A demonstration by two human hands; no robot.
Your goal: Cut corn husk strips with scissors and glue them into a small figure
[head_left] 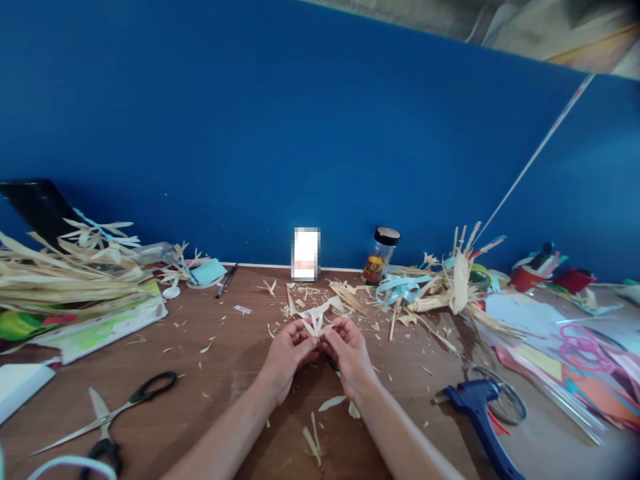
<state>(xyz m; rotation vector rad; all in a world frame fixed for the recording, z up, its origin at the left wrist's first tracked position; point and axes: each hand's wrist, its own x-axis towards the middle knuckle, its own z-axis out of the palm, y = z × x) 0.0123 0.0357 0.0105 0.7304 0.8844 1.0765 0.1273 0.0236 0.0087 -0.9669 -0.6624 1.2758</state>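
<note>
At the middle of the brown table point(220, 373), my left hand point(290, 347) and my right hand point(347, 343) meet, fingertips pinched together. Between them they hold a small flower of pale dried corn husk point(316, 325), its pointed petals spread upward. Both thumbs press at its base. A thin dark piece shows just below the fingers, partly hidden by my right hand. Husk scraps point(350, 297) lie right behind the hands, and a few cut husk strips point(313, 440) lie between my forearms.
Open scissors point(106, 417) lie at left, near a husk bundle point(45, 280). A blue glue gun point(477, 407) rests at right beside a tape roll point(507, 400). Behind stand a black-lidded jar point(381, 257) and a blurred bright screen point(306, 253) against the blue partition point(300, 120).
</note>
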